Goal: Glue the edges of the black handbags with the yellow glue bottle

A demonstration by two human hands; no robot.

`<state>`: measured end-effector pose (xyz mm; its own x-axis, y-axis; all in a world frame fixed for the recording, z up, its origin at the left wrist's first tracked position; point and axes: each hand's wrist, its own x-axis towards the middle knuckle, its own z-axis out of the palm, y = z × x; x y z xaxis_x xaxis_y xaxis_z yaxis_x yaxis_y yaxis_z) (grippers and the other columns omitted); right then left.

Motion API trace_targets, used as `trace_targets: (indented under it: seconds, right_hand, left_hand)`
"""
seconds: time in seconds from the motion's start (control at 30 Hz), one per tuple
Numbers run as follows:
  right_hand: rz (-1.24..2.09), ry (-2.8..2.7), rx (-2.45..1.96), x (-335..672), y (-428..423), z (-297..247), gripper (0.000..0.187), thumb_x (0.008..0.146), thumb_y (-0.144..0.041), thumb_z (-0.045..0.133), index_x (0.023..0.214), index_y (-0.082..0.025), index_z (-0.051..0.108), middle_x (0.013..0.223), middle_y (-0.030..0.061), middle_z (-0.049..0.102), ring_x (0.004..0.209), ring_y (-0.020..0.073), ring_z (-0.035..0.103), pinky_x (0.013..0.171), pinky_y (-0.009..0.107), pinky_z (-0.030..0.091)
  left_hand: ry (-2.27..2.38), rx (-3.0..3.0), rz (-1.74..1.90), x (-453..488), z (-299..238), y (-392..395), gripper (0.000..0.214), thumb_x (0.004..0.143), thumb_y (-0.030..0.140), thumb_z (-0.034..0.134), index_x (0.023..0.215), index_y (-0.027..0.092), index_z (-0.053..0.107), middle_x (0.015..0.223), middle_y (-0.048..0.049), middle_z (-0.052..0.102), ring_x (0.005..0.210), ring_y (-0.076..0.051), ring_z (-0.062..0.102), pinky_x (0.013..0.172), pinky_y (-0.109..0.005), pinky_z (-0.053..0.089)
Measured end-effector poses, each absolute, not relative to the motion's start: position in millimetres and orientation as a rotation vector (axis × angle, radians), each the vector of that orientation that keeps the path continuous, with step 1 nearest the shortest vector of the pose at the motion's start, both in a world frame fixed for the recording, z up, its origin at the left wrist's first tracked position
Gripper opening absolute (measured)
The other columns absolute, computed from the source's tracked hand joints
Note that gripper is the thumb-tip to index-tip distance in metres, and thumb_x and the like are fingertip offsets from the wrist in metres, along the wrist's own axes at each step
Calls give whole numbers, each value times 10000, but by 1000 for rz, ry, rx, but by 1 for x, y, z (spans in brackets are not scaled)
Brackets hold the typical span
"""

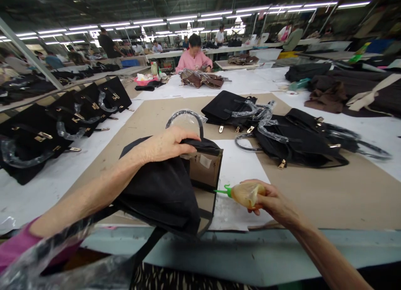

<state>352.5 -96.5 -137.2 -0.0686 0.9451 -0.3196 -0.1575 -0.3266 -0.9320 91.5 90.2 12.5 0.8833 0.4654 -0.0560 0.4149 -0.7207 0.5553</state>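
A: A long factory hall under strip lights; the worktop (313, 190) carries a brown card sheet, and a white paper sheet (238, 169) lies on it toward the near edge.

B: And the hands?

A: The left hand (169, 144) is clamped over the top rim of a black handbag (163, 190) that stands at the near edge of the worktop, holding its mouth open; the right hand (269, 198) is closed round a small squeeze bottle (246, 194) of amber liquid, its green nozzle (223, 191) aimed at the bag's open side, just beside it but not touching.

B: How does the bag look?

A: Dark, matte, soft-sided; tan lining and a pale label show inside the opening; its handle (186, 117), wrapped in clear film, arches above the left hand.

B: What might go wrong?

A: I judge that a hard squeeze could send liquid onto the black outer face or the lining, and it would show; if the left hand slackens, the soft rim may fold over the nozzle and smear it; a drip could also land on the paper.

B: Anything else about?

A: More black bags (282, 135) lie toward the far right of the card; another row (62, 123) stands along the left edge; a person in pink (193, 58) works at the far end.
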Motion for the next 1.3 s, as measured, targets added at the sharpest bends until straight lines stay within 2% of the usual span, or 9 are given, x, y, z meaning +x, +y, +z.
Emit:
trace_targets:
  seconds: [0.2, 0.4, 0.6, 0.9, 1.3]
  right_hand:
    - [1591, -877, -1182, 348, -106, -138, 456, 651, -379, 728, 1019, -134, 614, 749, 86, 623, 524, 143, 519, 439, 221, 393]
    - [1583, -716, -1089, 344, -112, -142, 476, 649, -394, 759, 1013, -132, 599, 752, 94, 615, 516, 130, 510, 408, 190, 356]
    - [1429, -521, -1015, 350, -99, -140, 412, 643, -339, 779, 969, -169, 594, 801, 79, 623, 572, 144, 544, 442, 195, 400]
    - [1356, -486, -1088, 357, -80, -151, 407, 630, -329, 791, 949, -171, 593, 802, 60, 625, 591, 155, 570, 484, 218, 450]
    - [1385, -539, -1142, 361, -56, -158, 446, 630, -340, 794, 983, -171, 579, 830, 63, 629, 593, 150, 568, 456, 202, 436]
  left_hand:
    - [582, 2820, 283, 74, 1, 60, 364, 819, 165, 462, 1175, 195, 529, 1100, -51, 612, 995, -174, 561, 899, -290, 401]
    - [483, 2974, 350, 70, 11, 56, 349, 831, 110, 414, 1136, 202, 555, 1051, -53, 611, 938, -157, 583, 841, -263, 445]
    - [483, 3087, 417, 81, 32, 68, 335, 839, 118, 381, 1096, 198, 579, 1037, -56, 607, 926, -163, 585, 831, -283, 457]
    - [509, 3078, 475, 82, -22, 65, 320, 822, 95, 399, 1056, 177, 602, 1031, -81, 619, 940, -185, 569, 826, -315, 474]
    - [501, 3045, 554, 76, -28, 59, 288, 853, 120, 386, 1026, 170, 611, 1015, -82, 627, 920, -174, 577, 818, -317, 476]
